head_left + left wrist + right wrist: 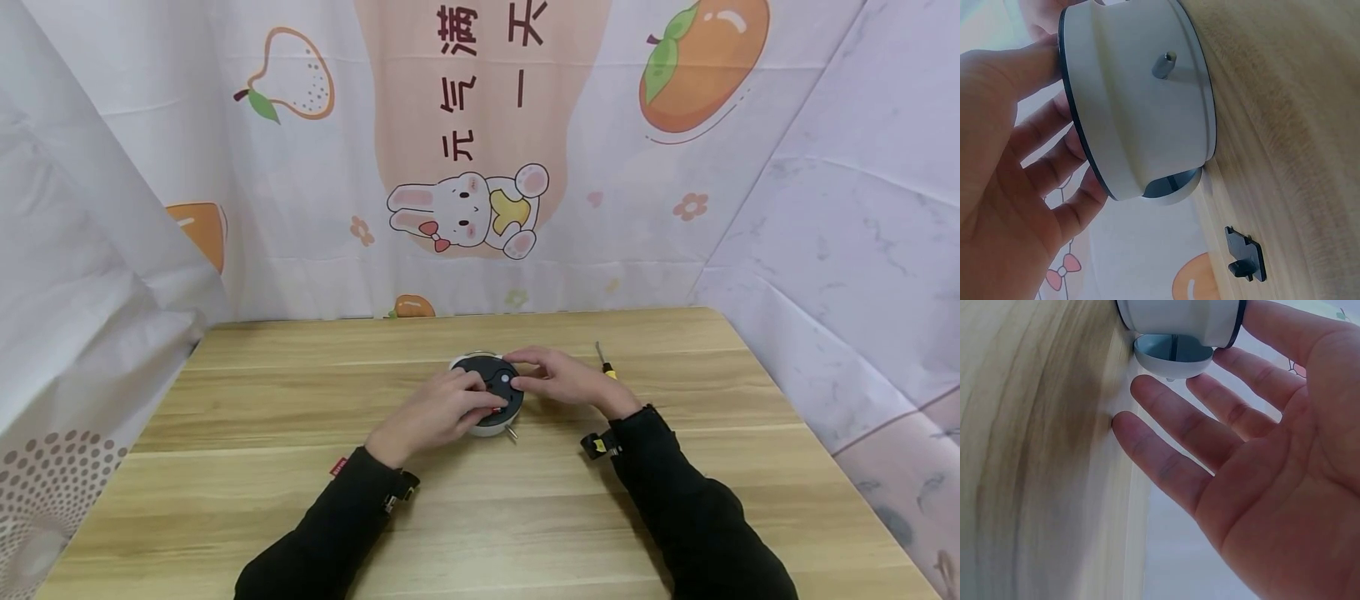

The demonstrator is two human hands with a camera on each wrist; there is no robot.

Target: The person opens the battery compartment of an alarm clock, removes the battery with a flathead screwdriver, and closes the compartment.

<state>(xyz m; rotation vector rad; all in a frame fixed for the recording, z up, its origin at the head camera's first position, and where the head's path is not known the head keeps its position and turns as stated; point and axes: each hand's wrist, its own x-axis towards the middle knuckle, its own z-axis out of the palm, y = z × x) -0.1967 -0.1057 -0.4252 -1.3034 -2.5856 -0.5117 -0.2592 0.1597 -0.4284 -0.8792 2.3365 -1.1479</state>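
Note:
A round white alarm clock (pixel 1147 125) with a black back (pixel 486 364) lies face down on the wooden table. A metal leg (pixel 1164 65) sticks out of its side, and a bell-like cup (pixel 1175 365) shows at its edge. My left hand (pixel 437 408) reaches over the back with fingertips touching it; a small red patch shows under them, too small to identify. On the right, my right hand (pixel 558 377) rests its thumb on the back and its index fingertip at the rim, the other fingers loosely extended. A small black cover with a tab (pixel 1246 255) lies on the table.
A screwdriver (pixel 606 362) with a yellow and black handle lies beyond the right wrist. Something small and red (pixel 339 467) shows beside the left sleeve. Patterned cloth (pixel 300 183) hangs behind the table's far edge.

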